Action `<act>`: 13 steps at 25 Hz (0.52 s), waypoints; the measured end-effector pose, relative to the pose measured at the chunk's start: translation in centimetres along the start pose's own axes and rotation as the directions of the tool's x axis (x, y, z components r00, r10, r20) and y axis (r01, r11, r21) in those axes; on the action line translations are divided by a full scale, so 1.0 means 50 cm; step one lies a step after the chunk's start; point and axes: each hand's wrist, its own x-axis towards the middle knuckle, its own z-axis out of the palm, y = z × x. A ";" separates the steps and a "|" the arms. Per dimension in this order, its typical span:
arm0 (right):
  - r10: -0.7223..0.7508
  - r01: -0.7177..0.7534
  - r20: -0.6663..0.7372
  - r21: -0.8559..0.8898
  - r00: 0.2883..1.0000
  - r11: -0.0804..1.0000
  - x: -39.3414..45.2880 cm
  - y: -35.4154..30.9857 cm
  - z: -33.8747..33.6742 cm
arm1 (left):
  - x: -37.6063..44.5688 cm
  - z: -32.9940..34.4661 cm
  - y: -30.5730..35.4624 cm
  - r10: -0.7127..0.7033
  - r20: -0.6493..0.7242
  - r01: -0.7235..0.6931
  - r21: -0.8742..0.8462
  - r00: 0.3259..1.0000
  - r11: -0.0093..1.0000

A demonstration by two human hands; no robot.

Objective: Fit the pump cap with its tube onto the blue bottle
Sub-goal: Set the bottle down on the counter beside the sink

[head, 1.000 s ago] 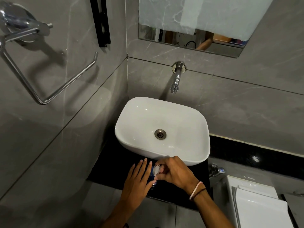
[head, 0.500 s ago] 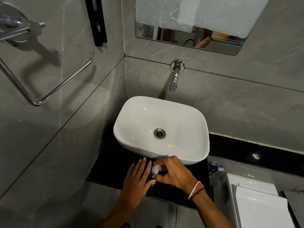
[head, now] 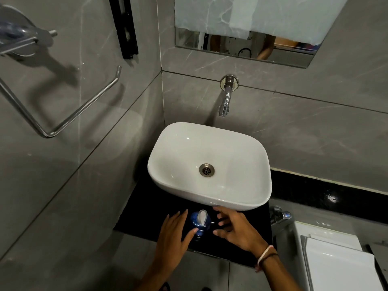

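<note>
From the head camera we look straight down at the blue bottle, standing upright on the black counter just in front of the white basin, and the white pump cap sits on top of it, nozzle pointing toward the basin. Half a second ago our right hand was bunched over that cap, fingertips pinched on it and hiding most of it; now the right hand has come off to the right, fingers spread and loose, clear of the bottle with dark counter showing between them. So the cap is in plain sight where before we only caught a sliver of white. Our left hand has stayed at the bottle's left side, fingers straight and pressed together, palm open, the thumb tip reaching in to touch the bottle's lower body; it is not closed around anything. The tube is hidden, so we cannot tell how it sits inside. Above, the wall tap hangs over the basin, and the whole scene sits a touch lower in view than before
</note>
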 end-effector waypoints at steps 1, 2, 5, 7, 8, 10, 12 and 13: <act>0.034 -0.035 0.023 0.022 0.999 0.999 0.003 0.006 0.010 | 0.000 -0.002 0.000 -0.022 0.007 0.022 -0.057 1.000 0.998; 0.049 -0.051 0.037 0.047 0.998 0.998 0.008 0.008 0.021 | 0.003 -0.005 0.000 -0.026 0.016 0.027 -0.094 1.000 0.995; 0.047 -0.046 -0.007 0.112 0.999 0.993 0.032 0.002 0.050 | 0.012 -0.014 -0.003 -0.019 0.021 0.021 -0.120 1.000 0.993; 0.039 -0.037 -0.015 0.123 0.999 0.992 0.055 -0.007 0.069 | 0.017 -0.026 -0.016 -0.048 0.019 0.050 -0.129 0.999 0.990; 0.032 -0.030 -0.015 0.116 0.999 0.993 0.067 -0.015 0.080 | 0.018 -0.035 -0.028 -0.061 0.012 0.062 -0.137 0.998 0.989; 0.009 -0.009 -0.008 0.103 1.000 0.995 0.095 -0.038 0.109 | 0.021 -0.061 -0.059 -0.076 0.001 0.076 -0.158 0.997 0.984; -0.031 0.030 0.005 0.086 1.000 0.996 0.126 -0.070 0.143 | 0.024 -0.095 -0.097 -0.103 0.001 0.101 -0.191 0.995 0.976; -0.047 0.046 0.014 0.073 0.999 0.996 0.140 -0.089 0.161 | 0.024 -0.114 -0.114 -0.126 0.005 0.124 -0.202 0.992 0.971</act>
